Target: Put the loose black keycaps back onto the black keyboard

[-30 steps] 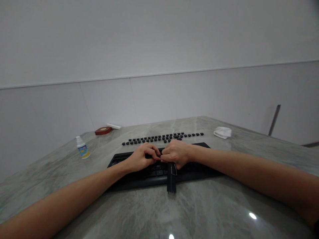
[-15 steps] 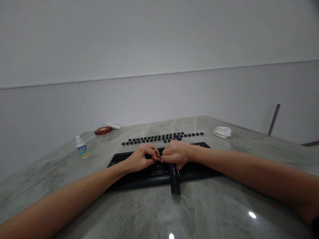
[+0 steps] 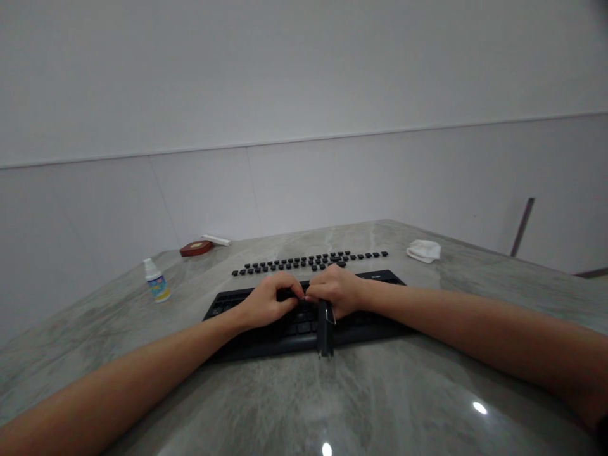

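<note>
A black keyboard (image 3: 299,342) lies in front of me on the marbled table, many of its keys in place. My right hand (image 3: 335,288) is closed around a black bar-shaped tool (image 3: 325,335) with a thin wire along its side. The tool points toward me across the keyboard's front edge. My left hand (image 3: 275,297) rests over the keyboard, thumb and forefinger pinched together close to my right fingertips. Whatever sits between those fingers is hidden. Loose black keycaps (image 3: 284,262) lie in rows on the table behind the keyboard.
To the left stands a white spray bottle (image 3: 156,282) with a coloured label. Behind it lie a reddish-brown case (image 3: 196,248) and a white strip-like object (image 3: 216,240). A crumpled white cloth (image 3: 424,251) is at the right. A pale wall backs the table.
The near end of the black tool has shifted slightly left and away from me, and its tilt has changed. My left hand stays almost in place, its fingertips a little higher.
</note>
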Demonstrator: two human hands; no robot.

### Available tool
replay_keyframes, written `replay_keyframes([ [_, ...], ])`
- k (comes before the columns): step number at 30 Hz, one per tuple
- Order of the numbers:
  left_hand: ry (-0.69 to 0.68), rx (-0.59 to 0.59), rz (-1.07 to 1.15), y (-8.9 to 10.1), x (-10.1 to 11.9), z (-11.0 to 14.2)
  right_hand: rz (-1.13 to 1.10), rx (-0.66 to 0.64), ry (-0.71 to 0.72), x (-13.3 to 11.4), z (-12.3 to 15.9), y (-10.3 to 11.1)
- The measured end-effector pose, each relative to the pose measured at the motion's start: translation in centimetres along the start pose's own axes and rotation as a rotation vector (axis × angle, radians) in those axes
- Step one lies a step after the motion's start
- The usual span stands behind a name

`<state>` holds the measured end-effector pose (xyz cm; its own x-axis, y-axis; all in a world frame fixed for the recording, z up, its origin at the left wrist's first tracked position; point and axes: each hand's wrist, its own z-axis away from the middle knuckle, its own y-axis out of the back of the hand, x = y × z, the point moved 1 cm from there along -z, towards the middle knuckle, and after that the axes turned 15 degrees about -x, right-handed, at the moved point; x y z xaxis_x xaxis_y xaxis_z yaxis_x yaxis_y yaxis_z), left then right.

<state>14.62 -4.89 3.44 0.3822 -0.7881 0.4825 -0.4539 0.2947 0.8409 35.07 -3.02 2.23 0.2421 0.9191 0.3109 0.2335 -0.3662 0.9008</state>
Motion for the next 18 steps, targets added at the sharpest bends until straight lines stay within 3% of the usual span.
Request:
replay_keyframes([
  [7, 0.101, 0.004, -0.043, 0.07, -0.22, 0.00, -0.248, 0.023, -0.054, 0.46, -0.23, -0.22],
  [18, 0.077, -0.002, -0.001, -0.04, -0.35, 0.01, -0.256, -0.008, -0.021, 0.41, -0.18, -0.43],
])
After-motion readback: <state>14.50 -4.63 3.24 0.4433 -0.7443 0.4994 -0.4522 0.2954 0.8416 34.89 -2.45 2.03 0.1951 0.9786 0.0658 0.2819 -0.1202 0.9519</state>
